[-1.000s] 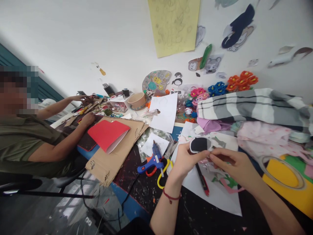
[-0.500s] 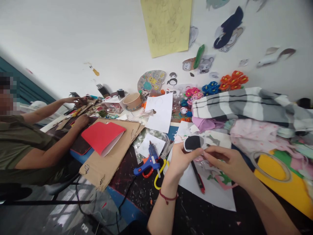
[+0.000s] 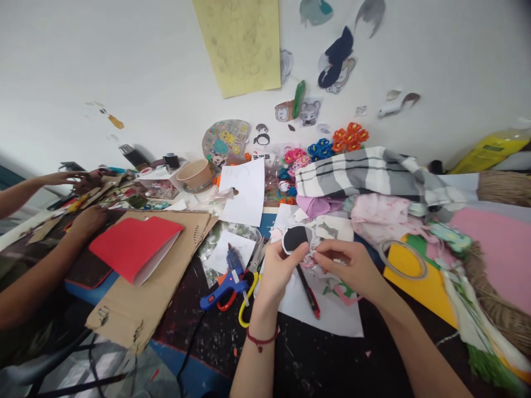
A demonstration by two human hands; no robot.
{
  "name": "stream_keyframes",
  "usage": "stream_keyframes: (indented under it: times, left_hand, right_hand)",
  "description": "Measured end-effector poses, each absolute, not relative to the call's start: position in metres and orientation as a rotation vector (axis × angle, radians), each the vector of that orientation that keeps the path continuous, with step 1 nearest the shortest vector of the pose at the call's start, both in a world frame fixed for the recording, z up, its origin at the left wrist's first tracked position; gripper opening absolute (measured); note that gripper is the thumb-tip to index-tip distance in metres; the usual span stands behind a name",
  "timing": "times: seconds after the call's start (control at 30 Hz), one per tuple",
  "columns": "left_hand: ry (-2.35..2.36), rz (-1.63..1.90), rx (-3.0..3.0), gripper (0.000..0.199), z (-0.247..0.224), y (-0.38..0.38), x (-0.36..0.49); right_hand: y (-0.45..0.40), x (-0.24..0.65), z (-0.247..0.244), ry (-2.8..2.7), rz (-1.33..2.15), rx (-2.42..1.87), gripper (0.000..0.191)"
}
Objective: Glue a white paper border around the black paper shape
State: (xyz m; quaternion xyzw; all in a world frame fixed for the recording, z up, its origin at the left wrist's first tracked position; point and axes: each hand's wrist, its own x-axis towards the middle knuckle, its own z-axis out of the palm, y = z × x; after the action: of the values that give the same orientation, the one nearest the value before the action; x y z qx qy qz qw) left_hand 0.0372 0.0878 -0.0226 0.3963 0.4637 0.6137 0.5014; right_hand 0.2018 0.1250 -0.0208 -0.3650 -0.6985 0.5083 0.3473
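Your left hand [image 3: 279, 269] pinches the black oval cutout [image 3: 295, 237] above the white sheet [image 3: 332, 315], right hand [image 3: 348, 265] fingers pinching its small attached piece at 3 o'clock; an uneven pull would likely tear the joint or drop it.

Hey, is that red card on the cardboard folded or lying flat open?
Folded. The red card lies closed on the cardboard, its white inner layer peeking out along its lower right edge.

Dark paint-flecked table [image 3: 290, 354], cardboard [image 3: 136, 298], glue gun [image 3: 226, 279]
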Motion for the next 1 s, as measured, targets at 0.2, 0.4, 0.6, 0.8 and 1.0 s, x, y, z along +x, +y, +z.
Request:
stream_keyframes:
  times: [0.2, 0.4, 0.6, 0.8, 1.0]
  left_hand:
    - [1.148, 1.495, 0.985, 0.029, -0.0249, 0.0889, 0.0368]
    - [1.145, 1.479, 0.992, 0.027, -0.0264, 0.0904, 0.0359]
    - [1.128, 1.472, 0.987, 0.023, -0.0246, 0.0903, 0.0361]
    - [1.12, 1.457, 0.991, 0.022, -0.0228, 0.0874, 0.0363]
    - [1.119, 1.442, 1.011, 0.022, -0.025, 0.0867, 0.0363]
  right_hand:
    - [0.124, 0.202, -0.018, -1.801, 1.3, -0.966, 0.018]
    - [0.1243, 0.2019, -0.0184, -1.82, 1.266, -0.944, 0.02]
    - [0.1241, 0.2022, -0.0189, -1.814, 1.272, -0.934, 0.018]
    - [0.1252, 0.2014, -0.0197, -1.822, 1.263, -0.94, 0.016]
    - [0.1247, 0.2016, -0.0193, -1.824, 1.28, -0.94, 0.017]
